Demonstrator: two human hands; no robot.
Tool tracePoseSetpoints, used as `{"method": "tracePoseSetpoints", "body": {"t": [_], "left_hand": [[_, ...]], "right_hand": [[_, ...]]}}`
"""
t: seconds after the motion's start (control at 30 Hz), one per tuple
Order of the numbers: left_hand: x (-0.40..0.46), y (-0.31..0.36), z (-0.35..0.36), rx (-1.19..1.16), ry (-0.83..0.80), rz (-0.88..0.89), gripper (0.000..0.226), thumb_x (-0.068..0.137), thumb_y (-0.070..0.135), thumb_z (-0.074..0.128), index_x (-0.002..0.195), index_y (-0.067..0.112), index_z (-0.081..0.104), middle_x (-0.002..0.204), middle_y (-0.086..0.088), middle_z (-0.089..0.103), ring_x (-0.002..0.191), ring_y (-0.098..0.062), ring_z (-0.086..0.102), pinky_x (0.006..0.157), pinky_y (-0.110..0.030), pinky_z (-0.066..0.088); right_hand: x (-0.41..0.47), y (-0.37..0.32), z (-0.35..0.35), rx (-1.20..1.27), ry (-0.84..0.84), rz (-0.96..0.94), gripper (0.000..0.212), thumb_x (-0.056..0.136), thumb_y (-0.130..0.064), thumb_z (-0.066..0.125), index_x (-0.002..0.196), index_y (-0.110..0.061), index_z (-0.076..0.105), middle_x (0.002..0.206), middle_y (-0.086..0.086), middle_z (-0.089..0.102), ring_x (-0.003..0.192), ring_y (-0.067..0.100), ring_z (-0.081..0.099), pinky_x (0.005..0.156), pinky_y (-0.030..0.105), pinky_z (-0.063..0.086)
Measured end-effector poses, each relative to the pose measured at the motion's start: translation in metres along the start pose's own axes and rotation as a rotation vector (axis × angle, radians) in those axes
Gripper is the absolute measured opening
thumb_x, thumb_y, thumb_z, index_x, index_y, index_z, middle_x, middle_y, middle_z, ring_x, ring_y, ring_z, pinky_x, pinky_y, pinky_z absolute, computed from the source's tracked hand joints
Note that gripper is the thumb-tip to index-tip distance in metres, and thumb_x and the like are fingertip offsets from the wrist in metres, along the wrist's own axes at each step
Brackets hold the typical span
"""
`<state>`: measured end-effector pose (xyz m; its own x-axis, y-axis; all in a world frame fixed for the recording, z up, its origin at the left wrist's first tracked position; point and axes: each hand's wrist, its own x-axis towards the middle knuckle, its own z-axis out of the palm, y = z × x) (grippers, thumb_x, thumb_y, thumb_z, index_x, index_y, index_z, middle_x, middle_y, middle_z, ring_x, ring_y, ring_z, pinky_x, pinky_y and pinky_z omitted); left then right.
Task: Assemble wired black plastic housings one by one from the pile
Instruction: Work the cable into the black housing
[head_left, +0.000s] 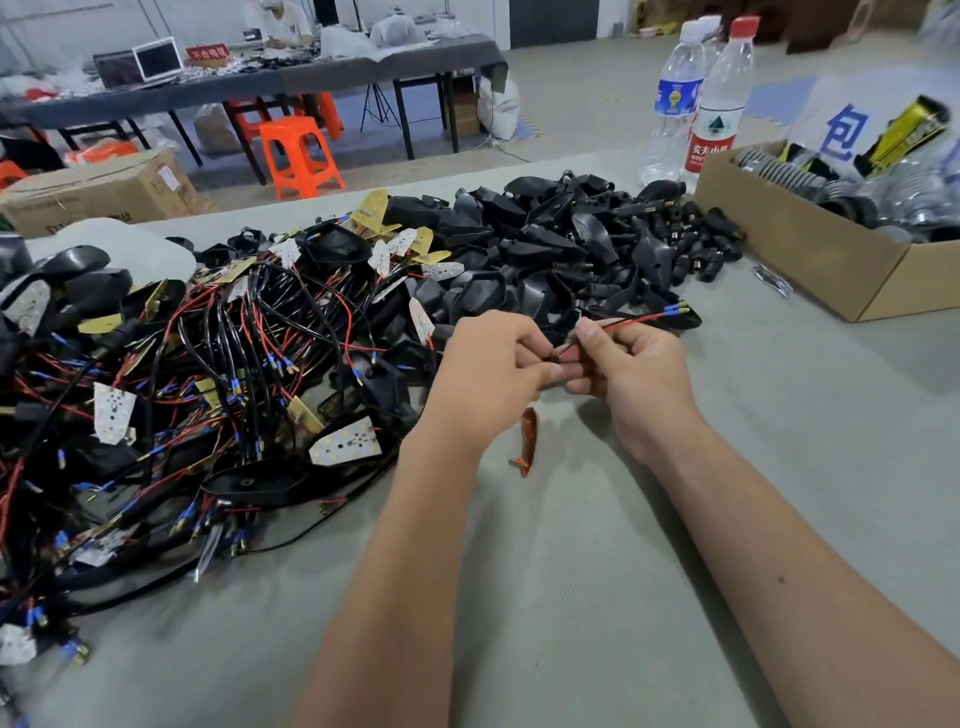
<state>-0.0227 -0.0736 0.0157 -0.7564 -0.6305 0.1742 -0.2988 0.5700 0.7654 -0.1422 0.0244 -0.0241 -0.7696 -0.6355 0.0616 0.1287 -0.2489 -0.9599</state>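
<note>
Both your hands meet near the counter's middle. Your left hand (488, 364) and right hand (623, 364) each pinch the red-and-black wire pair (623, 325), fingers curled tight. Its long axis runs away to your right, terminals resting against the black housings (545, 244) just beyond; your right hand is nearer them.

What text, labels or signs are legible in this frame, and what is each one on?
"包": large blue character on the white sign behind the cardboard box.
"农夫山泉": red label of the red-capped bottle, lower part blurred.
Blue bottle label: too blurred to read.
Red desk sign on the far table: blurred, unreadable.
Left carton print: too faint.
</note>
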Motion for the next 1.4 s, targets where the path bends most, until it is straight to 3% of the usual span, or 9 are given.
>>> {"method": "tracePoseSetpoints", "body": {"t": [0.17,0.43,0.53,0.6,0.7,0.8,0.97,1.2,1.4], "left_hand": [[-0.003,-0.014,-0.008,-0.108,-0.082,-0.098,0.015,0.082,-0.002,0.082,0.08,0.005,0.069,0.064,-0.012,0.071,0.055,-0.02,0.071,0.054,-0.03,0.059],[0.008,0.009,0.004,-0.128,-0.055,-0.018,0.039,0.081,0.007,0.082,0.114,0.021,0.065,0.099,-0.002,0.072,0.076,-0.021,0.068,0.078,-0.035,0.058],[0.015,0.015,0.012,-0.146,-0.064,0.046,0.019,0.087,0.02,0.079,0.103,0.028,0.072,0.089,-0.001,0.072,0.074,-0.011,0.063,0.075,-0.031,0.056],[0.017,0.015,0.015,-0.102,-0.034,0.07,0.004,0.094,0.03,0.071,0.093,0.028,0.075,0.078,-0.004,0.069,0.066,-0.012,0.057,0.069,-0.027,0.049],[0.019,0.006,0.017,0.021,0.018,0.049,0.025,0.101,0.032,0.062,0.084,0.026,0.078,0.07,-0.002,0.068,0.064,-0.017,0.057,0.062,-0.028,0.044],[0.021,-0.003,0.015,0.057,0.003,0.026,0.027,0.102,0.024,0.061,0.08,0.02,0.077,0.066,0.008,0.065,0.058,-0.002,0.054,0.059,-0.015,0.04],[0.018,-0.014,0.01,0.03,0.025,0.04,0.023,0.103,0.017,0.057,0.093,0.022,0.077,0.058,0.004,0.048,0.053,-0.006,0.039,0.051,-0.014,0.033],[0.011,-0.017,0.011,-0.008,0.086,0.049,0.02,0.1,0.015,0.063,0.091,0.02,0.081,0.062,0.012,0.053,0.052,-0.004,0.046,0.055,-0.013,0.032],[0.01,-0.019,0.007,-0.136,0.13,-0.013,0.023,0.098,0.005,0.061,0.098,0.019,0.079,0.063,0.007,0.052,0.048,-0.004,0.04,0.051,-0.012,0.031]], "right_hand": [[0.003,0.005,0.001,-0.05,-0.014,-0.019,0.018,0.096,-0.012,0.071,0.087,0.004,0.072,0.067,0.01,0.071,0.053,0.015,0.063,0.046,0.022,0.049],[-0.001,0.001,0.0,-0.257,-0.066,-0.054,0.04,0.098,-0.032,0.07,0.072,-0.001,0.073,0.052,0.013,0.061,0.04,0.014,0.051,0.039,0.022,0.036],[0.006,-0.008,-0.01,-0.262,0.222,-0.089,0.068,0.102,-0.059,0.046,0.064,-0.009,0.073,0.055,0.011,0.066,0.048,0.02,0.058,0.048,0.028,0.044],[0.019,-0.021,-0.026,-0.336,0.531,-0.191,0.072,0.105,-0.056,0.033,0.059,-0.014,0.07,0.055,0.005,0.065,0.059,0.024,0.064,0.065,0.036,0.05],[0.052,-0.036,-0.055,-0.718,0.674,-0.299,0.055,0.104,-0.04,0.037,0.075,-0.008,0.069,0.073,0.009,0.07,0.077,0.029,0.065,0.076,0.041,0.048],[0.096,-0.045,-0.084,-1.095,0.531,-0.186,0.028,0.1,-0.02,0.046,0.102,-0.013,0.073,0.106,0.012,0.072,0.105,0.035,0.063,0.091,0.042,0.05],[0.121,-0.039,-0.096,-1.551,0.109,-0.002,0.038,0.101,-0.012,0.05,0.138,-0.014,0.058,0.141,0.019,0.054,0.139,0.033,0.038,0.112,0.042,0.026],[0.108,-0.037,-0.105,-1.205,0.417,-0.086,0.017,0.089,-0.023,0.081,0.095,-0.007,0.08,0.096,0.015,0.076,0.098,0.03,0.07,0.087,0.032,0.053],[0.082,-0.044,-0.086,-0.831,0.58,-0.123,0.032,0.097,-0.021,0.068,0.125,-0.011,0.055,0.1,0.001,0.063,0.103,0.024,0.064,0.094,0.038,0.051]]}}
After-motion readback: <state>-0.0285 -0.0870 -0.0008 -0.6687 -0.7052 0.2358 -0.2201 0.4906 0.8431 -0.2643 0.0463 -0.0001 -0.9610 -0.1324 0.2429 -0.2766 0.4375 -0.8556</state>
